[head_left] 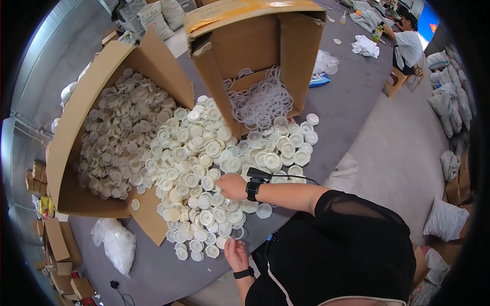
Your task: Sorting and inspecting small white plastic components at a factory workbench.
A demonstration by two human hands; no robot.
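A big heap of white round plastic caps [204,168] spreads over the grey table [352,97]. My right hand [230,186] rests palm down on the heap near its middle, fingers curled among the caps; what they hold is hidden. A black watch sits on that wrist. My left hand [236,253], with a black wristband, is at the heap's near edge, its fingertips pinched on a clear plastic ring [238,233].
A tipped cardboard box [76,127] spills more caps on the left. A second open box [286,46] holds clear rings [260,102]. A clear plastic bag [115,242] lies below. Another person [408,43] sits at the far end. Sacks line the right.
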